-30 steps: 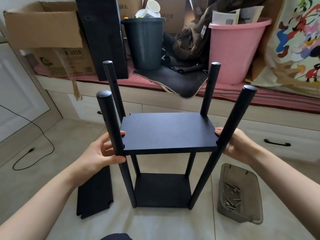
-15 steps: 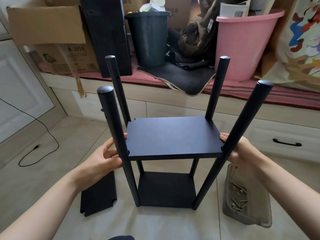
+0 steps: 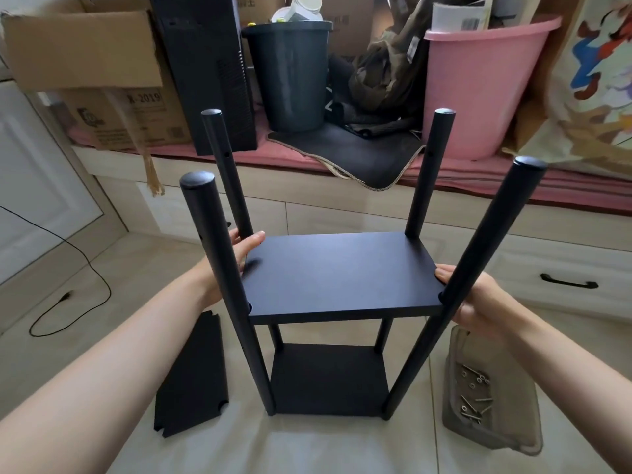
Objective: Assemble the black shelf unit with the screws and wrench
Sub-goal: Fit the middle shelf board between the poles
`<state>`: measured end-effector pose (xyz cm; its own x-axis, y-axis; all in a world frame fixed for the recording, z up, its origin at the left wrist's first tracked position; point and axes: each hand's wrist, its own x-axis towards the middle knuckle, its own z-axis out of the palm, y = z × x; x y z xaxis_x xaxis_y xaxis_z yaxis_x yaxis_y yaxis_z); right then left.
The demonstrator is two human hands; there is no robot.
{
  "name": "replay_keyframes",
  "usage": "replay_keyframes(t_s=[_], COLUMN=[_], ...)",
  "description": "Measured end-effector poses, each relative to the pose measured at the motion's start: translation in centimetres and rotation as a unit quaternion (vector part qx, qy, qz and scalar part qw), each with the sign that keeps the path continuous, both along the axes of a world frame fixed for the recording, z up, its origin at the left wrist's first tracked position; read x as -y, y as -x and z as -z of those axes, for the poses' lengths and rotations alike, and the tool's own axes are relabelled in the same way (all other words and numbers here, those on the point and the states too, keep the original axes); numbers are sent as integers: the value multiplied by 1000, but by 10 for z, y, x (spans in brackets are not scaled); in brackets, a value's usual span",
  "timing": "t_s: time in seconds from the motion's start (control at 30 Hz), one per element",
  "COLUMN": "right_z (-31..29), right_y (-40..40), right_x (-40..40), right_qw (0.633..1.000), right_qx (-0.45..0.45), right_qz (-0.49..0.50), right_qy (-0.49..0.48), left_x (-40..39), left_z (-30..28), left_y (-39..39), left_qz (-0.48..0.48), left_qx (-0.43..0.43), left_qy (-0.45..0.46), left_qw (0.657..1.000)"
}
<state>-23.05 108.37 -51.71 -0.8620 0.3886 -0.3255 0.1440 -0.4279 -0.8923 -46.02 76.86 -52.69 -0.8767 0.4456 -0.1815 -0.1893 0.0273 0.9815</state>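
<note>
1. The black shelf unit stands upright on the tiled floor, with four round posts rising from its bottom panel.
2. I have the middle shelf board between the posts, roughly level, well above the bottom panel.
3. My left hand grips the board's left edge, thumb on top, fingers hidden underneath behind the near-left post.
4. My right hand grips the right edge beside the near-right post, thumb tip on the top face.
5. A spare black panel lies flat on the floor just left of the unit.
6. The screws sit in a translucent tray on the floor to the right, near the unit but apart from it.
</note>
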Motion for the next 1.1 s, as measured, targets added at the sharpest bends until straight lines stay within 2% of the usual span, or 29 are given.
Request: replay_keyframes(t_s=[0.13,0.3,0.4,0.67,1.1], right_z=[4,16,19,20,25], right_y=[2,-2,-2,-3,-4], right_x=[-3,-4,-3,-3,4], right_qw=[1000,1000,1000,999,998], right_qx=[2,6,8,18,50], right_qz=[5,-10,-10,-11,19], right_qy=[-1,-16,-21,-31,-43], left_x=[-8,5,12,6,6], left_z=[9,25,32,37,46], left_y=[8,14,17,4,-26], left_qz=[8,95,114,36,31], left_qx=[-67,-39,-31,-62,27], left_qy=[57,12,-8,2,-37], left_qw=[996,995,993,997,998])
